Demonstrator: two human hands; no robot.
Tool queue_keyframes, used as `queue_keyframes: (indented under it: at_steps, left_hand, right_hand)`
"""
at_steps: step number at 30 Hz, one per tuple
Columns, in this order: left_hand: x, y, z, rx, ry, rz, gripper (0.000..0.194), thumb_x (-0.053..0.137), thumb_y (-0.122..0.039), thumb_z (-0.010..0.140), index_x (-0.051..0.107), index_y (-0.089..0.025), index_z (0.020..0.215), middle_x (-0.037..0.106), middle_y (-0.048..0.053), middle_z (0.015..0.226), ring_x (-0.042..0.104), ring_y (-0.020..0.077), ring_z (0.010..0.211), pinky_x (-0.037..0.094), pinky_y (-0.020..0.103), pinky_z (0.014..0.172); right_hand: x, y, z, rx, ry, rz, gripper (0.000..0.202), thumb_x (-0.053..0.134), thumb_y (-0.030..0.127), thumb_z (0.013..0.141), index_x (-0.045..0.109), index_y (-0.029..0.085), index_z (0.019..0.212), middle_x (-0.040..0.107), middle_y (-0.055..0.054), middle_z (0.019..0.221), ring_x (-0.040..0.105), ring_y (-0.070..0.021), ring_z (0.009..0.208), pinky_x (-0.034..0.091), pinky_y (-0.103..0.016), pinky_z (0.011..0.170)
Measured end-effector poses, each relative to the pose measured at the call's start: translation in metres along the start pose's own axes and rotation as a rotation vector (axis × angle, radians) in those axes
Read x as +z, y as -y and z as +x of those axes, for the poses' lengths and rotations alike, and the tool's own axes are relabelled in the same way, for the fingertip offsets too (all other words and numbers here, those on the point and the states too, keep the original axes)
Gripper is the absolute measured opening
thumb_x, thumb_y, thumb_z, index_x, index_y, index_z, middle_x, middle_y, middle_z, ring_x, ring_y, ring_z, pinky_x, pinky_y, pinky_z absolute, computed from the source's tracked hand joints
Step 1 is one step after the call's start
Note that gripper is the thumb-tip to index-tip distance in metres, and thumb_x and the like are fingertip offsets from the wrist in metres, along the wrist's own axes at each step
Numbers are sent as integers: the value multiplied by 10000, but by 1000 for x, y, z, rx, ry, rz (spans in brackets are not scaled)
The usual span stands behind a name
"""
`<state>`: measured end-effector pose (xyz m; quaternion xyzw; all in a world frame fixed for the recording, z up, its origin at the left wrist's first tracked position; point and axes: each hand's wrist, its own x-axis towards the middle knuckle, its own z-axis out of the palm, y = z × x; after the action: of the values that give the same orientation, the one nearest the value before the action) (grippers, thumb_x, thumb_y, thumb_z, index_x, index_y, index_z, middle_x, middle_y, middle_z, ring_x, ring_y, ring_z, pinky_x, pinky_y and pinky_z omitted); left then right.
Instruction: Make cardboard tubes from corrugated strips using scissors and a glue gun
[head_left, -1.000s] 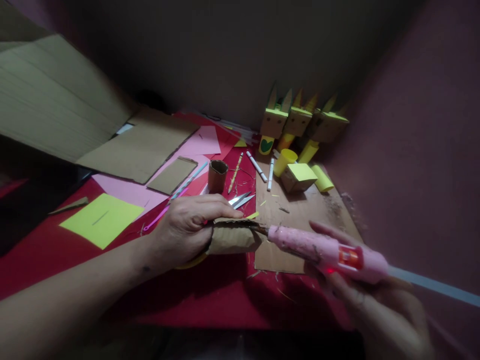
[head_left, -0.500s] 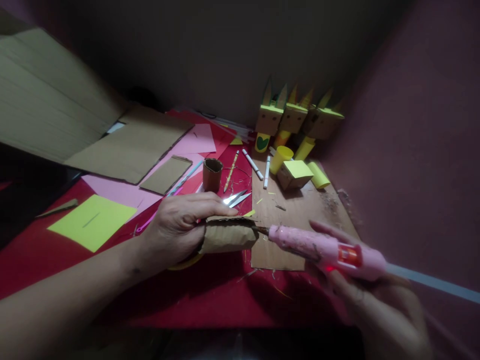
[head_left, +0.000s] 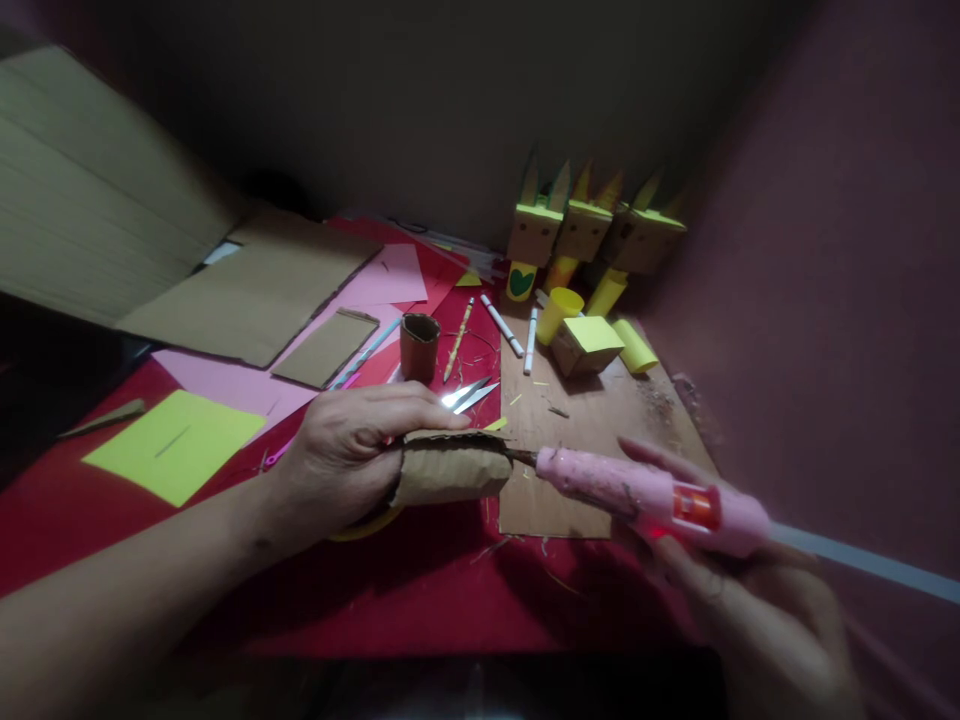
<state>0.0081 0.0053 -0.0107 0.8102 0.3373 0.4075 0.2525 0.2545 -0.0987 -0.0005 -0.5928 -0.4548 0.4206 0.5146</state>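
Observation:
My left hand (head_left: pixel 352 440) grips a curled piece of brown cardboard (head_left: pixel 454 472) by its left end, thumb along its top edge. My right hand (head_left: pixel 742 590) is wrapped round a pink glue gun (head_left: pixel 600 480) with a red part on its side. The gun's dark nozzle meets the right end of the cardboard piece, near its upper seam. Just behind my left thumb lie scissors (head_left: pixel 471 396), blades showing. A brown cardboard tube (head_left: pixel 419 347) stands upright beyond my left hand.
Three box-headed figures (head_left: pixel 535 235) stand at the back right. Before them are a yellow-topped box (head_left: pixel 589 345) and yellow tubes (head_left: pixel 637 346) on a wooden board (head_left: pixel 555 500). Markers (head_left: pixel 531 340), a pencil (head_left: pixel 459 340), cardboard sheets (head_left: pixel 262 285) and yellow paper (head_left: pixel 176 445) lie around.
The view has shifted slightly, so most things sit a little farther left. Both hands keep their holds, and the nozzle stays at the cardboard's right end.

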Motion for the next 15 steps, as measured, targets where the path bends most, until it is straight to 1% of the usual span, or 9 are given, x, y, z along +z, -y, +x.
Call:
queue_keyframes:
  at_steps: [2, 4, 5, 7, 10, 13, 15]
  left_hand:
    - [0, -2, 0, -25, 10, -8, 124, 667, -190, 801, 745, -209, 896, 746, 11, 849, 682, 137, 734, 524, 195, 652]
    - [0, -4, 0, -50, 19, -11, 132, 638, -148, 822, 738, -185, 900, 742, 23, 857, 676, 125, 748, 520, 193, 672]
    - [0, -4, 0, -45, 19, -12, 137, 629, -132, 827, 735, -177, 902, 742, 26, 855, 674, 119, 748, 517, 189, 675]
    - [-1, -4, 1, 0, 13, -11, 136, 632, -121, 823, 729, -171, 906, 743, 25, 845, 673, 108, 739, 510, 177, 666]
    - [-1, -1, 1, 69, -9, -4, 131, 642, -126, 818, 726, -168, 909, 745, 29, 844, 679, 105, 746, 511, 169, 668]
    - [0, 0, 1, 78, -17, 0, 125, 644, -136, 824, 727, -166, 912, 744, 33, 842, 683, 109, 748, 516, 171, 670]
    - [0, 0, 1, 73, -16, -3, 119, 660, -140, 814, 726, -169, 908, 742, 29, 834, 681, 110, 734, 517, 172, 652]
  right_hand:
    - [-4, -2, 1, -4, 20, 1, 456, 630, 339, 849, 555, 250, 1290, 695, -114, 1154, 663, -327, 1051, 579, -390, 853]
    - [-10, -4, 3, -11, 80, -4, 453, 633, 333, 849, 556, 266, 1289, 694, -112, 1158, 670, -326, 1037, 584, -390, 846]
    - [-14, -6, 5, -14, 129, -7, 461, 643, 328, 842, 555, 271, 1291, 694, -112, 1159, 672, -330, 1031, 587, -396, 844]
    - [-20, -9, 7, -30, 178, -17, 472, 648, 325, 840, 549, 275, 1299, 694, -115, 1158, 672, -337, 1027, 592, -408, 836]
    - [-27, -13, 10, -78, 183, -46, 467, 637, 317, 850, 550, 261, 1305, 677, -124, 1188, 651, -347, 1064, 592, -409, 846]
    - [-31, -16, 12, -120, 167, -101, 435, 641, 306, 848, 584, 246, 1275, 633, -127, 1259, 611, -359, 1126, 598, -392, 843]
    - [-31, -16, 12, -139, 165, -126, 433, 640, 307, 848, 587, 242, 1273, 627, -127, 1267, 610, -360, 1128, 600, -393, 840]
